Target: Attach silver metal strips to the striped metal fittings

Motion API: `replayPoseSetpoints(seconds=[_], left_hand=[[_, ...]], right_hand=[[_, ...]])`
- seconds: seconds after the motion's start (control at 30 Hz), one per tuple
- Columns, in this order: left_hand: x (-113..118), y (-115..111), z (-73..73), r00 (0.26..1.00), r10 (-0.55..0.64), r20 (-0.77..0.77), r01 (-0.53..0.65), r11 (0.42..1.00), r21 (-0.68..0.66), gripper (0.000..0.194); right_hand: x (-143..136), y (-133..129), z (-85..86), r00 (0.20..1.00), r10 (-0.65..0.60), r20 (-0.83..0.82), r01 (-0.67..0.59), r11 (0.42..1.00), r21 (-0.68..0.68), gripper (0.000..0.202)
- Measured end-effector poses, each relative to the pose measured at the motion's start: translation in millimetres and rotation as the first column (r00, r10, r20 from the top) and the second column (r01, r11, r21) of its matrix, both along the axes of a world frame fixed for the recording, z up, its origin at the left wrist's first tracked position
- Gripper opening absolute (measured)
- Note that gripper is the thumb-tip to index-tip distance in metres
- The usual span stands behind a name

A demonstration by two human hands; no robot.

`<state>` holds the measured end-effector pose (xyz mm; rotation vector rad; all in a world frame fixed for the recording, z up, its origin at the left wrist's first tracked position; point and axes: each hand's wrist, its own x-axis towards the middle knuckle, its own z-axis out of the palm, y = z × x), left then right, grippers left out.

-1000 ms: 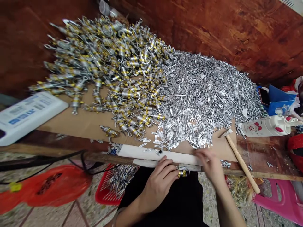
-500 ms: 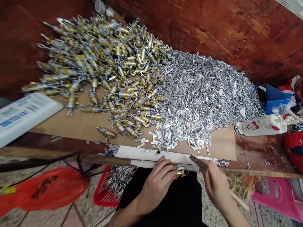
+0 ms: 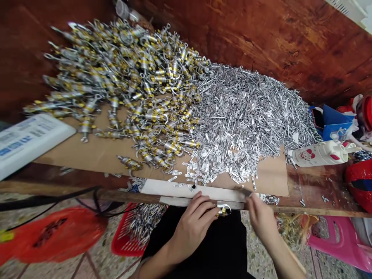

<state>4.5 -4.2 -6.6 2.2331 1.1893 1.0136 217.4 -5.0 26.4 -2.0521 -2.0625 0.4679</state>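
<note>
My left hand (image 3: 193, 223) is closed over a small silver-and-yellow metal fitting (image 3: 222, 210) with a curved hook, at the table's front edge. The fingers hide part of the fitting. To the right, my right hand (image 3: 261, 217) grips a hammer (image 3: 246, 191), its grey head blurred and tilted above the edge. The hammer stands apart from the fitting. Beneath both hands runs a white strip (image 3: 162, 189) along the table's edge. Beyond it lie a heap of similar silver-and-yellow fittings (image 3: 151, 81) and a heap of small metal links and pins (image 3: 238, 112).
A white box (image 3: 31, 141) lies at the left and a cream bottle (image 3: 314, 154) at the right. Below the table are a red basket (image 3: 119, 242) of metal parts, an orange-red plastic bag (image 3: 64, 232) and a pink stool (image 3: 337, 240). A wooden board (image 3: 261, 35) rises behind.
My right hand and the hammer have turned and shifted slightly; the handle's end no longer shows below the hand. The fitting has turned a little, showing more of its hook. My left hand stays in place.
</note>
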Motion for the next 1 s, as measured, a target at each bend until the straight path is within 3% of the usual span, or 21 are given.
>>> replayPoseSetpoints(seconds=[0.07, 0.13, 0.23, 0.37, 0.47, 0.57, 0.67, 0.77, 0.87, 1.0], left_hand=[[-0.4, 2.2, 0.4, 1.0, -0.014, 0.003, 0.014, 1.0, 0.01, 0.019], [-0.9, 4.8, 0.7, 1.0, -0.021, 0.012, 0.021, 0.999, 0.033, 0.017], [-1.9, 8.2, 1.8, 1.0, -0.018, 0.024, 0.016, 0.997, 0.079, 0.014], [-4.8, 10.7, 6.1, 0.998, -0.002, 0.06, -0.005, 0.993, 0.116, 0.016], [-6.9, 12.5, 10.8, 0.997, -0.002, 0.073, -0.006, 0.993, 0.115, 0.017], [-7.6, 15.2, 14.7, 0.998, -0.015, 0.064, 0.008, 0.994, 0.112, 0.018], [-7.1, 17.9, 17.2, 0.997, -0.031, 0.071, 0.023, 0.994, 0.104, 0.02], [-6.0, 19.3, 19.0, 0.995, -0.024, 0.092, 0.016, 0.996, 0.09, 0.02], [-4.9, 19.3, 20.5, 0.994, 0.0, 0.106, -0.008, 0.997, 0.078, 0.022], [-4.6, 19.1, 23.2, 0.992, -0.022, 0.126, 0.014, 0.998, 0.063, 0.024]], right_hand=[[27.4, 21.0, -7.5, 0.974, -0.203, 0.105, 0.187, 0.972, 0.141, 0.036], [54.2, 44.0, -15.9, 0.917, -0.33, 0.222, 0.263, 0.922, 0.283, 0.04], [77.8, 70.2, -24.8, 0.88, -0.358, 0.313, 0.241, 0.903, 0.356, 0.041], [64.2, 76.4, -19.7, 0.896, -0.383, 0.225, 0.268, 0.871, 0.412, 0.035], [30.4, 66.2, -10.6, 0.987, -0.158, -0.017, 0.156, 0.939, 0.308, 0.021], [-2.7, 57.9, -8.9, 0.991, 0.054, -0.125, -0.037, 0.989, 0.14, 0.016], [-19.6, 55.3, -9.7, 0.997, 0.048, -0.054, -0.042, 0.995, 0.094, 0.014], [-24.0, 49.0, 0.3, 0.981, 0.077, -0.179, -0.064, 0.995, 0.077, 0.014], [-29.1, 34.5, 19.1, 0.908, 0.186, -0.376, -0.19, 0.981, 0.025, 0.01], [-37.5, 17.4, 34.3, 0.852, 0.366, -0.373, -0.376, 0.925, 0.048, 0.007]])
